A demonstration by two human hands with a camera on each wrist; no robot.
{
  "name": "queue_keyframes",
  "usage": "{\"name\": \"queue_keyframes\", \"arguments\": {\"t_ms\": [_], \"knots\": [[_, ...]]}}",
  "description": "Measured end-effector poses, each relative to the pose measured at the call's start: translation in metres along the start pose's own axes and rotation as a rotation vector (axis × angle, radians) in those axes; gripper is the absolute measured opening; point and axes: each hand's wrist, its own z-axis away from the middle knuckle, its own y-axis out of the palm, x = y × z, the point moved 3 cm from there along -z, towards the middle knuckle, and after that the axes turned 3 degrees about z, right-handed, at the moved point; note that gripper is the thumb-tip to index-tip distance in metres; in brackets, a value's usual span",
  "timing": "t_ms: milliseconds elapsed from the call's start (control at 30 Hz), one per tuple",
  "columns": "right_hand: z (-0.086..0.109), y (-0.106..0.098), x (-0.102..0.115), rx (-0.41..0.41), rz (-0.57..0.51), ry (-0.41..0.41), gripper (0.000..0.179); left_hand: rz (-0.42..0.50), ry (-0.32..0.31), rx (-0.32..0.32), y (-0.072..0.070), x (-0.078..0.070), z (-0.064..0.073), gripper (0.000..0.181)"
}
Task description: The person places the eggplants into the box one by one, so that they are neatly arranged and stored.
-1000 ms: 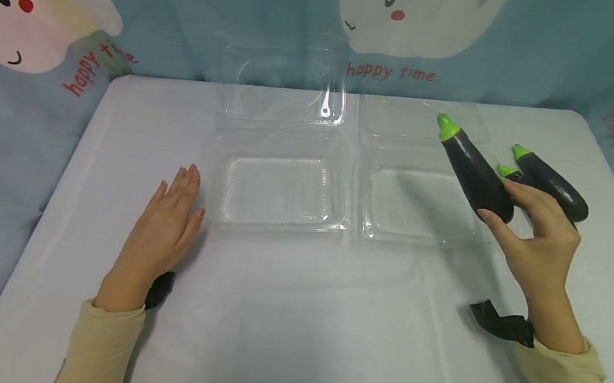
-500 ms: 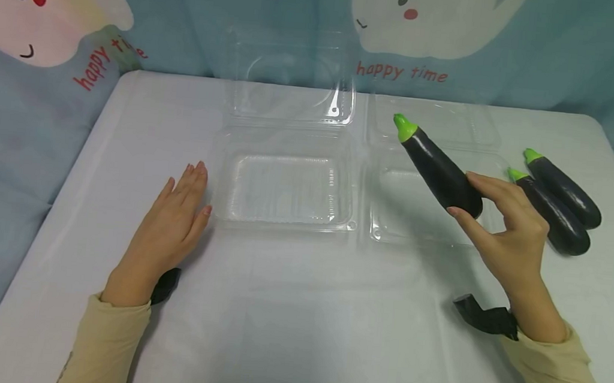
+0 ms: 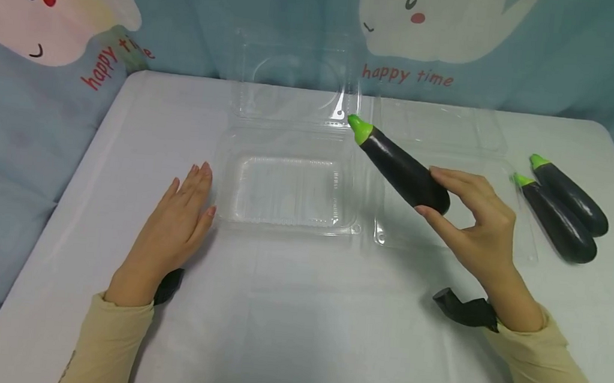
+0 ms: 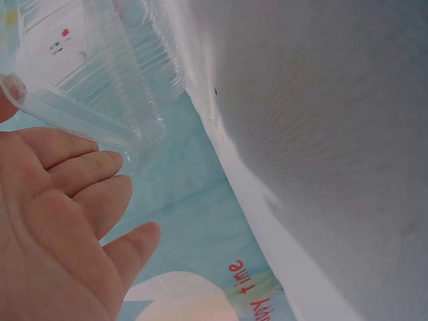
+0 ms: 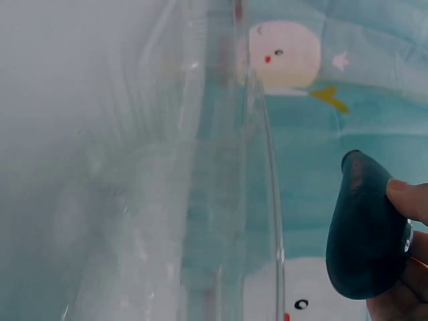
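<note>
My right hand pinches the thick end of a dark eggplant between thumb and fingers, its green stem pointing up and left. The eggplant is held above the right clear plastic container, which it and the hand partly cover in the head view. In the right wrist view the eggplant shows beside the fingers. My left hand lies with straight fingers at the left side of the other clear container. The left wrist view shows that hand's palm and fingers close to the container wall.
Two more eggplants lie side by side on the white table at the right. Both containers have raised lids at the back, near the blue patterned curtain. Black straps sit at the wrists.
My right hand has carried the eggplant leftward from beside the other two eggplants to over the right container, its stem now near the left container. The left hand keeps its place by the left container.
</note>
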Motion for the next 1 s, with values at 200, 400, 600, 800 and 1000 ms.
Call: {"name": "queue_keyframes", "arguments": {"t_ms": [200, 400, 600, 800, 1000], "knots": [[-0.003, 0.014, 0.004, 0.044, -0.062, -0.044, 0.052, -0.013, 0.008, -0.006, 0.000, 0.000, 0.002, 0.057], [-0.009, 0.029, 0.014, 0.106, -0.120, -0.087, 0.048, -0.005, 0.020, -0.019, 0.000, -0.001, 0.003, 0.056], [-0.013, 0.043, 0.022, 0.150, -0.162, -0.096, 0.046, -0.003, 0.032, -0.033, 0.000, -0.001, 0.003, 0.057], [-0.014, 0.055, 0.024, 0.215, -0.189, -0.113, 0.047, -0.001, 0.040, -0.038, 0.001, 0.000, 0.003, 0.057], [-0.015, 0.064, 0.024, 0.276, -0.205, -0.126, 0.044, -0.006, 0.041, -0.051, 0.001, 0.000, 0.003, 0.056]]}}
